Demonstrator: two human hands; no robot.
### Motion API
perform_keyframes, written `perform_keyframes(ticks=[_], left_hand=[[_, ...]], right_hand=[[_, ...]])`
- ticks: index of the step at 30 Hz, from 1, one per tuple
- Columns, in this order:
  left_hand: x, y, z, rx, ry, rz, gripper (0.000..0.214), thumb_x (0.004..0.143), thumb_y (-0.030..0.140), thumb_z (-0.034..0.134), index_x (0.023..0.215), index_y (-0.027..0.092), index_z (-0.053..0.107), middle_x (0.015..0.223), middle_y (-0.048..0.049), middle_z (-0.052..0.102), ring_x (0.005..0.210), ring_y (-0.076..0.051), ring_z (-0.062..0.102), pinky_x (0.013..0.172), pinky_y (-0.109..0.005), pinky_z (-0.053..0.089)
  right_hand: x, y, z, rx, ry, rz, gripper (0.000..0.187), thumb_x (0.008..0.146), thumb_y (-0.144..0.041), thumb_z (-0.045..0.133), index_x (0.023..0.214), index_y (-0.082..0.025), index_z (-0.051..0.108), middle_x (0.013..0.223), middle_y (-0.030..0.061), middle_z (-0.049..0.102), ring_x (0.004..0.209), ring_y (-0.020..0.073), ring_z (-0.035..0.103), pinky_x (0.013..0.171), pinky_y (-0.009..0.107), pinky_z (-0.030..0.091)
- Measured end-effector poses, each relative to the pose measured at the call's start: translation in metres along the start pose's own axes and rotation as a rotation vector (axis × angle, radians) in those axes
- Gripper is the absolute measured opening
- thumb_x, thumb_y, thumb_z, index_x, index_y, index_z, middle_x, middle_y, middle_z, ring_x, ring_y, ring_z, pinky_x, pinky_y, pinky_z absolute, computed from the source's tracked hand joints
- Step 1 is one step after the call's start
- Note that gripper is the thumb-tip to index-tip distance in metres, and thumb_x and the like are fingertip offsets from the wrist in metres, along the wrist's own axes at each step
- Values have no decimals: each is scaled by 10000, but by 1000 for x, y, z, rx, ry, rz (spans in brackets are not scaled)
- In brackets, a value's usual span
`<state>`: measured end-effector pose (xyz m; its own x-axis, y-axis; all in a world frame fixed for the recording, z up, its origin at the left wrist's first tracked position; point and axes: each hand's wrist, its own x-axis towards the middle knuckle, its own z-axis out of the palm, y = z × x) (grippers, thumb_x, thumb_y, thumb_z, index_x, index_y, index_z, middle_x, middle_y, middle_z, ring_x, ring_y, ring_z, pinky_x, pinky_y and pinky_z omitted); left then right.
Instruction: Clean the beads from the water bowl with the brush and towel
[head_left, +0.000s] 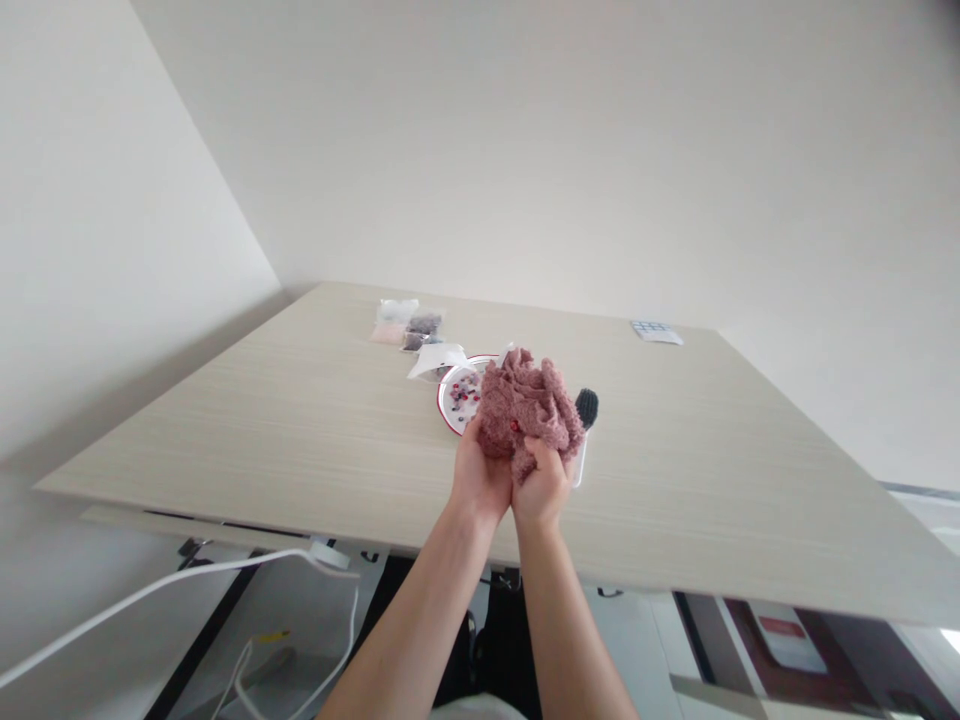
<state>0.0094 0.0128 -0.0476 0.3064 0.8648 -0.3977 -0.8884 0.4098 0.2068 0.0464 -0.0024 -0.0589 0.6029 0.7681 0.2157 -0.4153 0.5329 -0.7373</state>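
Observation:
Both my hands hold a fluffy dusty-pink knitted piece point(525, 405) above the light wooden table point(300, 420). My left hand point(478, 475) grips its lower left side and my right hand point(541, 485) closes round its lower right part. A small red spot shows on the fabric near my left fingers. Just behind the fabric lies a white plate with a red rim point(457, 398) that holds several small dark and red beads. A brush with a dark bristle head and clear handle point(585, 420) lies right of my hands, partly hidden.
Small clear bags point(409, 328) with pink and dark contents lie at the back, with a white packet point(436, 360) nearer the plate. A small patterned card point(657, 332) rests at the far right. White cables point(187, 580) hang under the table's front edge.

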Motion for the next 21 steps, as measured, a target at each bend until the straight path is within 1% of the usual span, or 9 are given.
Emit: perform_keyframes(ticks=[2, 5, 8, 12, 14, 17, 21], left_hand=[[-3, 1, 1, 1, 12, -26, 281, 778, 180, 413, 960, 106, 613, 929, -89, 677, 963, -189, 601, 851, -295, 471], [-8, 2, 4, -6, 16, -36, 274, 789, 163, 388, 941, 108, 609, 887, -82, 681, 932, -188, 611, 833, -298, 478], [-13, 3, 3, -6, 28, -39, 265, 798, 150, 370, 914, 110, 605, 841, -74, 680, 892, -182, 621, 812, -290, 482], [-14, 4, -1, 24, -12, -83, 231, 799, 183, 391, 850, 103, 601, 796, -84, 670, 850, -186, 626, 780, -284, 488], [-16, 5, -1, 20, -15, -91, 220, 800, 185, 395, 819, 106, 599, 755, -74, 660, 808, -175, 629, 760, -273, 492], [-21, 4, 3, 0, -3, -50, 231, 802, 171, 384, 830, 117, 607, 760, -66, 658, 781, -169, 629, 738, -270, 497], [-29, 2, 10, -39, -94, 21, 266, 823, 187, 366, 869, 142, 624, 819, -75, 663, 831, -198, 624, 760, -315, 495]], right_hand=[[-1, -1, 0, -25, -61, -51, 514, 608, -86, 480, 1072, -275, 594, 1104, -35, 604, 1121, 162, 494, 1026, 367, 316], [-2, -2, -2, -66, -115, -85, 551, 626, -88, 459, 1140, -259, 560, 1164, -14, 578, 1128, 180, 491, 1011, 395, 333], [-4, -4, -4, -186, -148, -173, 545, 652, -111, 452, 1174, -242, 538, 1199, 9, 560, 1135, 198, 486, 993, 410, 348], [-7, -11, -5, -389, -290, -353, 489, 683, -172, 475, 1163, -209, 558, 1165, 51, 581, 1120, 228, 489, 988, 434, 337], [-8, -14, -6, -435, -341, -398, 467, 694, -194, 483, 1153, -203, 568, 1136, 63, 590, 1087, 232, 509, 969, 434, 352], [-10, -18, -6, -423, -348, -387, 436, 713, -204, 468, 1135, -198, 579, 1142, 70, 584, 1086, 234, 511, 961, 435, 358], [-12, -19, -2, -359, -330, -295, 407, 714, -215, 476, 1103, -197, 594, 1156, 55, 582, 1141, 236, 473, 995, 441, 320]])
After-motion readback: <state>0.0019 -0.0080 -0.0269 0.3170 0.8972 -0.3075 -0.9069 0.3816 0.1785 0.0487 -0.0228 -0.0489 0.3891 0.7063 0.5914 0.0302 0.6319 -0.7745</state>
